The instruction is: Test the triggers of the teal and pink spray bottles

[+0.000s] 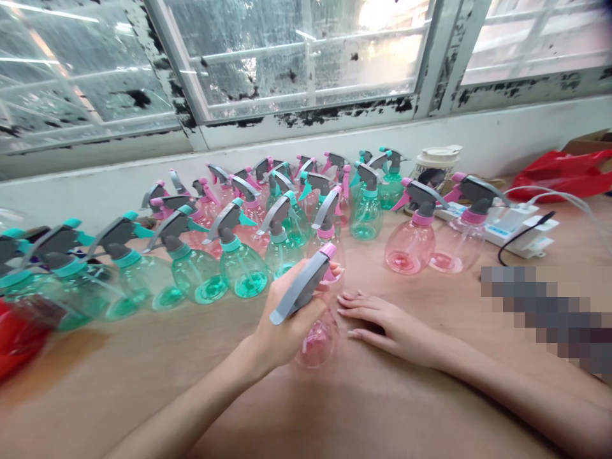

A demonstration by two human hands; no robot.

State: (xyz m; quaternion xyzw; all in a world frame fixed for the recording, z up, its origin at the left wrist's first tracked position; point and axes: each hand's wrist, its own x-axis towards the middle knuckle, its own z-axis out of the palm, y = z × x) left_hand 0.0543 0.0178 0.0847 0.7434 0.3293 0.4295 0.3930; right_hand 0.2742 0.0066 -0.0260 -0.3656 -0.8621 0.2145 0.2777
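My left hand (290,305) is wrapped round the neck of a pink spray bottle (317,347), whose grey trigger head with a pink nozzle rises above my fingers. The bottle is clear pink plastic and stands upright on the table, or just above it; I cannot tell which. Close to its right side my right hand (389,322) rests palm down on the tabletop, fingers stretched out and holding nothing. Just beyond my left hand stand a green spray bottle (243,271) and another pink spray bottle (326,237).
Several green and pink spray bottles (198,274) line the wooden table (396,408) towards the window wall. Two pink bottles (410,247) stand at the right, beside a white power strip (521,233) with cables. A lidded paper cup (437,166) and red plastic bags (564,175) are farther off.
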